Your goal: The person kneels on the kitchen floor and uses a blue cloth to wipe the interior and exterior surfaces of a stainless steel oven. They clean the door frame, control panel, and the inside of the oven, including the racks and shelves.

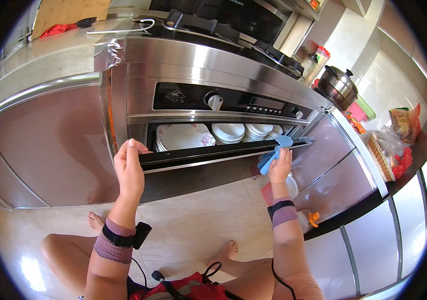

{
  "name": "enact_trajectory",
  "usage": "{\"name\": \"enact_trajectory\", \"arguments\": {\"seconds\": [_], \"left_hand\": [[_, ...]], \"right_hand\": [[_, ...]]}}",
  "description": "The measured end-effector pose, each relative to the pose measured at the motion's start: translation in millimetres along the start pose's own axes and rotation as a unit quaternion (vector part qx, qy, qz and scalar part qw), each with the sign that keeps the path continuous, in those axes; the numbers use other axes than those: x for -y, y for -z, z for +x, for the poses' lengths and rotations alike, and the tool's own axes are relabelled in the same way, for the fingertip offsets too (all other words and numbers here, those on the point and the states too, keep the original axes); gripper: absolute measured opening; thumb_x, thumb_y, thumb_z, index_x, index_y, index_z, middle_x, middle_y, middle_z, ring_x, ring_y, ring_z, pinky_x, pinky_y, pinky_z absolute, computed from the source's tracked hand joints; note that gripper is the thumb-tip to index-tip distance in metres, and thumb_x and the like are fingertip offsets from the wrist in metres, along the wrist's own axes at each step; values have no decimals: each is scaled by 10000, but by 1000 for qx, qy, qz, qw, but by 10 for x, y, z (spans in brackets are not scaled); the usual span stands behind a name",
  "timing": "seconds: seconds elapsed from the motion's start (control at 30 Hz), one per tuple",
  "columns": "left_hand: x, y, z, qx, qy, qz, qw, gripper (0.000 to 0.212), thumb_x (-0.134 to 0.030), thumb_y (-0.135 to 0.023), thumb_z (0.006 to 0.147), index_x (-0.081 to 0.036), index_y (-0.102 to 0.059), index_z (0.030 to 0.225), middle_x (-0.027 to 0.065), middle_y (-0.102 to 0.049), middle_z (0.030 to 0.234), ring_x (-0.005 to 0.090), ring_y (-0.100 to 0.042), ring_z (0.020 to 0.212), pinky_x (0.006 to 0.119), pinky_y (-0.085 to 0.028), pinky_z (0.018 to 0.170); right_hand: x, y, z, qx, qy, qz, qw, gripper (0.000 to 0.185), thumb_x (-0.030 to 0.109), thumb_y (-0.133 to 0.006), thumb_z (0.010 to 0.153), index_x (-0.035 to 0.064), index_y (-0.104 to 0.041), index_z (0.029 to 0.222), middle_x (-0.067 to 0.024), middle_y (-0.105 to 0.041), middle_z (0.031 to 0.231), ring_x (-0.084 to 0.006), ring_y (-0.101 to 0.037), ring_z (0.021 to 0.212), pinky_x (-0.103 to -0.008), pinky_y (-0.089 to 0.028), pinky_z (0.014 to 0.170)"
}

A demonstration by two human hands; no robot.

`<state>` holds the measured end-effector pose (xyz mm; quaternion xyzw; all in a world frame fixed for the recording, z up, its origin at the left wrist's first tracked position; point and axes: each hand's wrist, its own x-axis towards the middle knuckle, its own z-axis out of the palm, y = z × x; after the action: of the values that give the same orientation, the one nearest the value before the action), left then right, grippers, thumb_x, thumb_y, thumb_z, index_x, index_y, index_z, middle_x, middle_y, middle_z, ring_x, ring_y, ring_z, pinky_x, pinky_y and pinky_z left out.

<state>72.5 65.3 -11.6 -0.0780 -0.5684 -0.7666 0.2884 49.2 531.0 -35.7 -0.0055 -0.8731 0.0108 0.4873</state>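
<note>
The drawer front [198, 154] of a stainless-steel disinfection cabinet is pulled partly out below its control panel [221, 102]. My left hand [129, 167] is at the drawer's left end, thumb up and fingers curled at its edge. Near the right end, my right hand [281, 165] grips a blue cloth [273, 159], which lies over the drawer's edge. Inside stand stacked floral plates [187, 137] at the left and, to their right, stacks of white bowls [228, 132].
A gas stove [206, 26] tops the cabinet. A steel pot [337, 87] and a wicker basket [380, 157] with bags stand on the right counter. A red and white container [292, 185] and an orange-tied bag [307, 220] are on the floor by the right cupboards.
</note>
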Motion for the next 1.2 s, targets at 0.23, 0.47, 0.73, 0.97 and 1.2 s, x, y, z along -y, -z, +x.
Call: {"name": "enact_trajectory", "arguments": {"seconds": [0.23,0.47,0.73,0.97,1.2], "left_hand": [[11,123,27,92,83,-91,988,519,-415,-324,1086,-26,-629,928,61,-643,863,132,-558,830,281,-448,823],[42,208,72,174,87,-85,977,704,-539,-167,1071,-35,-655,1019,68,-654,962,178,-566,954,325,-415,961],[250,336,85,137,132,-156,969,647,-593,-221,1054,-68,-593,993,34,-598,941,154,-543,931,312,-442,920],[136,246,-76,99,51,-118,987,630,-526,-257,1070,-22,-596,906,86,-680,890,145,-608,841,288,-473,838],[134,244,-88,95,61,-134,985,667,-566,-234,1062,-20,-586,911,115,-703,897,152,-626,850,288,-481,846]], "right_hand": [[1197,212,-164,-7,51,98,994,412,-13,-587,727,10,-549,1137,-245,-576,1158,-478,-520,1166,-559,-380,1076],[3153,550,-304,-17,152,289,945,374,-2,-577,735,11,-600,1108,-188,-625,1112,-417,-568,1139,-537,-416,1036],[3718,645,-330,10,219,300,928,365,30,-638,758,44,-623,1123,-93,-661,1105,-282,-605,1114,-529,-398,1027],[2888,609,-266,25,240,216,946,199,103,-614,808,104,-593,1006,-42,-644,1006,-231,-609,1004,-507,-399,1004],[1061,338,-229,-13,114,34,993,441,-3,-597,753,1,-526,1189,-216,-582,1214,-393,-540,1209,-558,-333,1147]]}}
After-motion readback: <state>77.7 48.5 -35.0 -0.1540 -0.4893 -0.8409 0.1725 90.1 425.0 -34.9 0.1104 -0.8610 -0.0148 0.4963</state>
